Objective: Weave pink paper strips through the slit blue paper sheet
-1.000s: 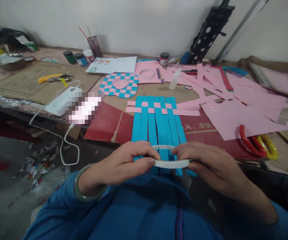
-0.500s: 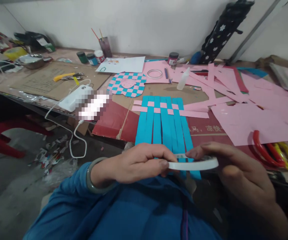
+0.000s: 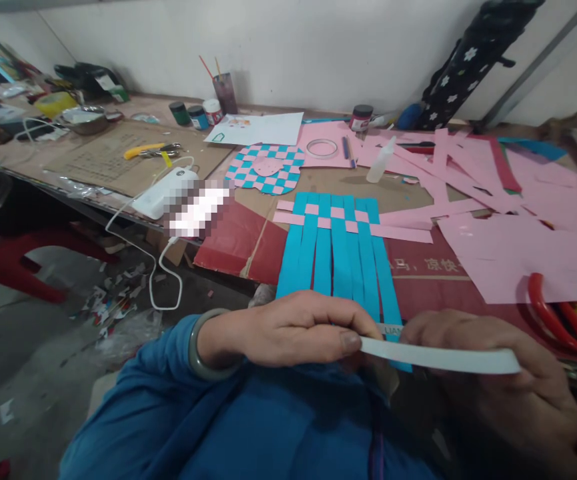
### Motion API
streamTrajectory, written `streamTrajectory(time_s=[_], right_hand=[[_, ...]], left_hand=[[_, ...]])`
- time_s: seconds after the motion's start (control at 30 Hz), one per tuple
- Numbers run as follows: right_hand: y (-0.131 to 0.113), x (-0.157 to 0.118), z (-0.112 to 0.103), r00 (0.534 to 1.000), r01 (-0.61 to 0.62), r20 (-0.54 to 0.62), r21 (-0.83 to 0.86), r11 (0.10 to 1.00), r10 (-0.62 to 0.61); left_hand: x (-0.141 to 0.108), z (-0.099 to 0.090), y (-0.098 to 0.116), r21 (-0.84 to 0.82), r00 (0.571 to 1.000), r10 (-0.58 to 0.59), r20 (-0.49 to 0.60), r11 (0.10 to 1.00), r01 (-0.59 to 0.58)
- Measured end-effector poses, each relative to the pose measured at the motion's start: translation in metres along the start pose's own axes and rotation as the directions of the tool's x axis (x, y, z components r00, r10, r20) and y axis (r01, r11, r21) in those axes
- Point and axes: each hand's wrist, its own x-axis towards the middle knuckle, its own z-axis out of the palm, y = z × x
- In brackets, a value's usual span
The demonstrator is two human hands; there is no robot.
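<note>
A roll of white tape (image 3: pixel 438 357) spans the space between my hands, near my body. My left hand (image 3: pixel 303 330), with a bracelet at the wrist, pinches the tape's left end between thumb and fingers. My right hand (image 3: pixel 508 380) is curled round the right part of it; that hand is somewhat blurred. Just beyond them lie blue paper strips (image 3: pixel 323 260), with pink strips (image 3: pixel 403 232) woven across near their far end. The near ends of the blue strips are partly hidden by my hands.
Behind lie a blue and pink checkered piece (image 3: pixel 241 170), a glue bottle (image 3: pixel 381 162) and a tape ring (image 3: pixel 321 148). Pink paper (image 3: pixel 518 257) and red-handled scissors (image 3: pixel 553 313) are at the right. A power bank (image 3: pixel 163 193) with a cable sits left; another person's arm shows at far left.
The tape now reaches further right, and my right hand has moved right and slightly down with it. My left hand keeps its pinch. The whole view has shifted a little.
</note>
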Motion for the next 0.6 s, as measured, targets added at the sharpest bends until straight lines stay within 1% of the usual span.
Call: streamTrajectory(time_s=[0.07, 0.1, 0.17, 0.23, 0.27, 0.3, 0.33, 0.37, 0.4, 0.43, 0.47, 0.5, 0.53, 0.57, 0.6], right_hand=[[-0.002, 0.006, 0.007, 0.988, 0.027, -0.151, 0.243, 0.97, 0.01], [-0.003, 0.008, 0.011, 0.979, 0.036, -0.2, 0.33, 0.943, 0.033], [-0.002, 0.01, 0.015, 0.975, 0.018, -0.21, 0.413, 0.911, 0.076], [0.001, 0.008, 0.015, 0.975, 0.037, -0.212, 0.443, 0.896, 0.064], [0.003, 0.006, 0.012, 0.979, 0.043, -0.2, 0.407, 0.912, 0.043], [0.003, 0.005, 0.007, 0.982, 0.055, -0.188, 0.325, 0.944, 0.007], [0.003, 0.004, 0.002, 0.983, 0.073, -0.178, 0.198, 0.977, -0.038], [0.001, 0.005, -0.003, 0.984, 0.099, -0.153, 0.03, 0.995, -0.093], [-0.002, 0.006, -0.009, 0.979, 0.145, -0.123, -0.146, 0.979, -0.163], [-0.006, 0.009, -0.013, 0.966, 0.212, -0.08, -0.294, 0.932, -0.246], [-0.011, 0.012, -0.015, 0.942, 0.299, -0.025, -0.394, 0.869, -0.336], [-0.015, 0.016, -0.016, 0.915, 0.368, 0.024, -0.457, 0.81, -0.402], [-0.019, 0.018, -0.016, 0.898, 0.409, 0.063, -0.482, 0.775, -0.435], [-0.021, 0.019, -0.014, 0.896, 0.403, 0.039, -0.487, 0.775, -0.442], [-0.021, 0.019, -0.011, 0.908, 0.361, -0.012, -0.481, 0.799, -0.418]], left_hand=[[0.001, 0.0, -0.004, -0.061, 0.999, 0.044, -0.013, 0.997, -0.045], [0.001, -0.001, -0.006, -0.088, 0.998, 0.068, -0.016, 0.994, -0.069], [0.001, -0.001, -0.01, -0.124, 0.995, 0.096, -0.016, 0.988, -0.097], [0.001, -0.002, -0.012, -0.123, 0.995, 0.103, -0.013, 0.987, -0.104], [0.0, -0.002, -0.013, -0.111, 0.994, 0.107, -0.008, 0.988, -0.107], [-0.001, -0.002, -0.012, -0.091, 0.994, 0.111, -0.002, 0.99, -0.111], [-0.001, -0.003, -0.011, -0.062, 0.994, 0.113, 0.002, 0.992, -0.112], [-0.001, -0.003, -0.008, -0.021, 0.994, 0.11, 0.009, 0.994, -0.11], [-0.001, -0.003, -0.005, 0.032, 0.995, 0.102, 0.016, 0.994, -0.103], [-0.001, -0.003, -0.002, 0.093, 0.995, 0.092, 0.025, 0.991, -0.094], [0.0, -0.004, 0.001, 0.151, 0.996, 0.084, 0.032, 0.985, -0.087], [0.0, -0.004, 0.004, 0.198, 0.996, 0.075, 0.038, 0.977, -0.081], [0.001, -0.004, 0.006, 0.227, 0.997, 0.064, 0.044, 0.971, -0.072], [0.002, -0.003, 0.007, 0.231, 0.998, 0.05, 0.046, 0.971, -0.059], [0.002, -0.003, 0.007, 0.209, 0.999, 0.031, 0.043, 0.977, -0.04]])
